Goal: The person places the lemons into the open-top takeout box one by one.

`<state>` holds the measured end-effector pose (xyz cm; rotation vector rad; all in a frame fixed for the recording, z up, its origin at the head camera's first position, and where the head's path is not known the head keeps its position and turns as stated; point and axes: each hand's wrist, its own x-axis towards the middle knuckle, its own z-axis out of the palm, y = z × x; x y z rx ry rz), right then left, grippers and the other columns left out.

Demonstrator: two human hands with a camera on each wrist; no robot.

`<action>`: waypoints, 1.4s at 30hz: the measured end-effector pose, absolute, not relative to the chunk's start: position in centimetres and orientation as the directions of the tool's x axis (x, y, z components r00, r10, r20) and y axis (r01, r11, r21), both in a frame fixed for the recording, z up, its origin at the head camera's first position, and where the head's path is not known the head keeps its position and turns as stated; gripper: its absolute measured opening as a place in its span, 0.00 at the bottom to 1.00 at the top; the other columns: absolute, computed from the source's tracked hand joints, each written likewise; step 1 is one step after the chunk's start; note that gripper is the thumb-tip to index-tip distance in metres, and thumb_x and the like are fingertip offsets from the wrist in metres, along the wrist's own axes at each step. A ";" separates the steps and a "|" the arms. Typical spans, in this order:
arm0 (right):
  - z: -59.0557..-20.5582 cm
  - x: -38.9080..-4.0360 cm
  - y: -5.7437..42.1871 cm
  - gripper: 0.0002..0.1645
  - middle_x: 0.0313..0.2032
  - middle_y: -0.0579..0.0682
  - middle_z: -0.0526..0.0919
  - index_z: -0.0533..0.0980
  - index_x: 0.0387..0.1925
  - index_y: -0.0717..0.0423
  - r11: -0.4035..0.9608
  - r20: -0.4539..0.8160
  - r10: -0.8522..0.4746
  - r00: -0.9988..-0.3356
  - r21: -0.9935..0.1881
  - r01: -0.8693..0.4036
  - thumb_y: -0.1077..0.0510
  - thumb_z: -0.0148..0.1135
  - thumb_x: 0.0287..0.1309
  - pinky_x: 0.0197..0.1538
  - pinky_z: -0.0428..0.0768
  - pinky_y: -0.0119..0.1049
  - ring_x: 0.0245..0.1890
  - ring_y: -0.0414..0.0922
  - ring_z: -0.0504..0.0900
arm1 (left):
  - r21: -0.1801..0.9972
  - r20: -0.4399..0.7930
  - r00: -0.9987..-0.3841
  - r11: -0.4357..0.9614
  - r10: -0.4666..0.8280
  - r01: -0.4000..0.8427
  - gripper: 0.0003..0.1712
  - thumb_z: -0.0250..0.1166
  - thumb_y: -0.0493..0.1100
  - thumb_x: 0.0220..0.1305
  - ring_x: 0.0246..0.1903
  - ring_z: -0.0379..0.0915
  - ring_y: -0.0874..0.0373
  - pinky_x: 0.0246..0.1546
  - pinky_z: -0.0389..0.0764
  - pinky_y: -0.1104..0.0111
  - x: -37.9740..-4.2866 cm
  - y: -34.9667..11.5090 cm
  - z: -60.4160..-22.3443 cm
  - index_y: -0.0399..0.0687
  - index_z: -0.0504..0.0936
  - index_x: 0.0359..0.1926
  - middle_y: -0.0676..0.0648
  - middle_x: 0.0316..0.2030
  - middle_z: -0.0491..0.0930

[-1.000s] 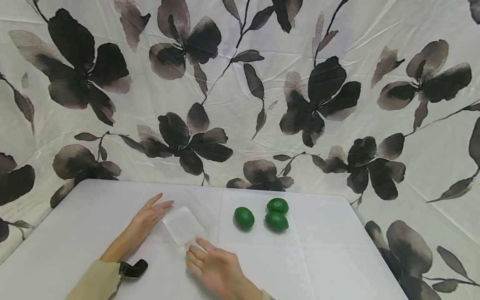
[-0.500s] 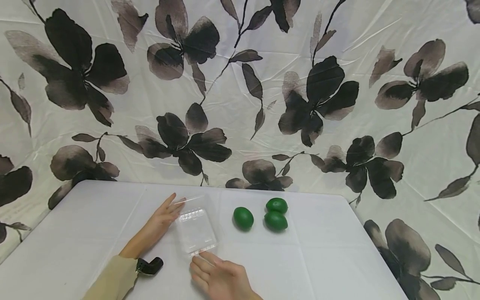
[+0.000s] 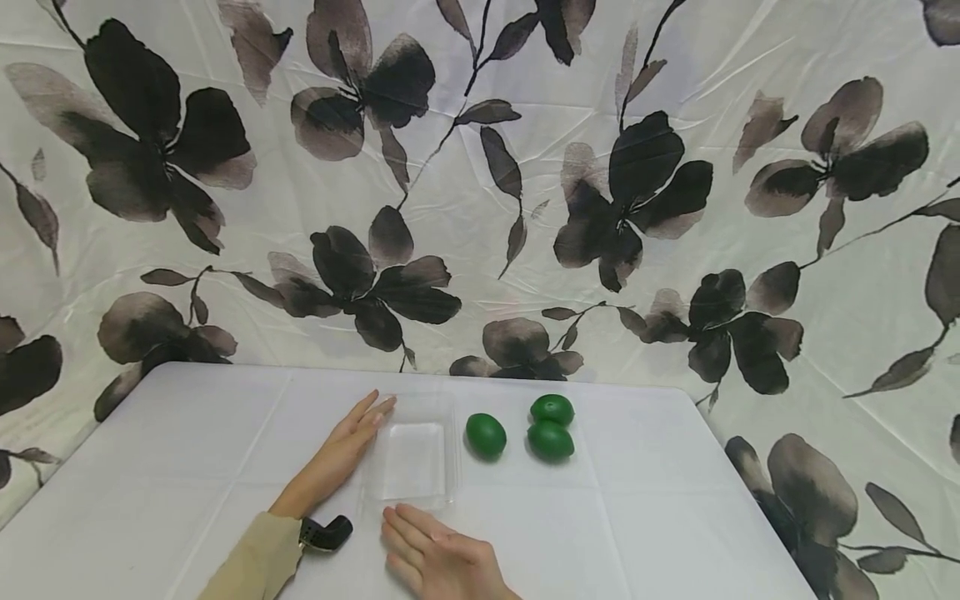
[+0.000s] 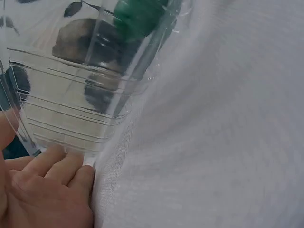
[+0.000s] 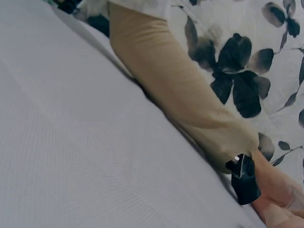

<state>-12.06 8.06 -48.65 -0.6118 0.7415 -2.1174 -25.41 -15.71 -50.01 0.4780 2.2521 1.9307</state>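
A clear plastic clamshell container [image 3: 414, 467] lies on the white-covered table, its sides roughly square to the table. My left hand [image 3: 337, 458] is along its left side, fingers extended, fingertips at the far left corner. In the left wrist view, that hand's fingers [image 4: 64, 166] are right at the ribbed wall of the container [image 4: 71, 102]. Palm turned inward, my right hand [image 3: 442, 550] is at the near edge with its fingers fairly straight. One green lime [image 3: 486, 437] sits just right of the container.
Two more limes, a farther lime [image 3: 552, 409] and a nearer lime [image 3: 551, 442], touch each other farther right. A floral cloth [image 3: 525, 183] hangs behind the table [image 3: 637, 517]. A black device [image 3: 327, 533] is strapped at the left wrist, below a beige sleeve [image 3: 251, 562].
The container has turned from a slant to nearly square and shifted right, nearer the limes. My left hand moved right with it; my right hand shifted slightly right and toward me.
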 end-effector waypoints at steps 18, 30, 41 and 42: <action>-50.4 -12.3 8.1 0.46 0.77 0.63 0.30 0.28 0.75 0.67 -0.553 0.188 -0.780 -0.597 -0.654 0.517 0.49 0.36 0.72 0.77 0.40 0.44 0.77 0.55 0.31 | 0.975 0.177 -0.929 0.068 0.326 0.210 0.39 0.52 0.50 0.77 0.73 0.51 0.45 0.59 0.56 0.88 -25.3 -15.8 -50.7 0.44 0.45 0.78 0.40 0.71 0.64; -49.9 -12.6 8.2 0.43 0.77 0.65 0.38 0.32 0.75 0.70 -0.551 0.142 -0.738 -0.659 -0.690 0.470 0.50 0.34 0.72 0.76 0.44 0.47 0.77 0.57 0.38 | 0.986 0.146 -0.928 0.024 0.343 0.164 0.42 0.55 0.48 0.76 0.74 0.47 0.46 0.72 0.44 0.43 -25.3 -15.7 -50.3 0.46 0.42 0.79 0.42 0.74 0.58; -47.0 -12.2 8.6 0.22 0.52 0.60 0.82 0.76 0.55 0.64 -0.432 -0.044 -0.664 -0.746 -0.792 0.432 0.57 0.43 0.70 0.61 0.76 0.40 0.54 0.50 0.81 | 0.988 0.123 -0.935 0.049 0.333 0.148 0.40 0.51 0.44 0.77 0.75 0.43 0.41 0.73 0.43 0.44 -25.3 -15.5 -48.6 0.41 0.39 0.79 0.36 0.76 0.48; -46.4 -12.1 8.7 0.18 0.46 0.56 0.85 0.79 0.49 0.60 -0.407 -0.051 -0.656 -0.753 -0.817 0.409 0.57 0.44 0.70 0.57 0.79 0.38 0.48 0.47 0.84 | 0.987 0.121 -0.937 0.065 0.328 0.150 0.41 0.52 0.43 0.76 0.75 0.43 0.39 0.73 0.43 0.44 -25.2 -15.6 -48.3 0.40 0.40 0.78 0.35 0.76 0.48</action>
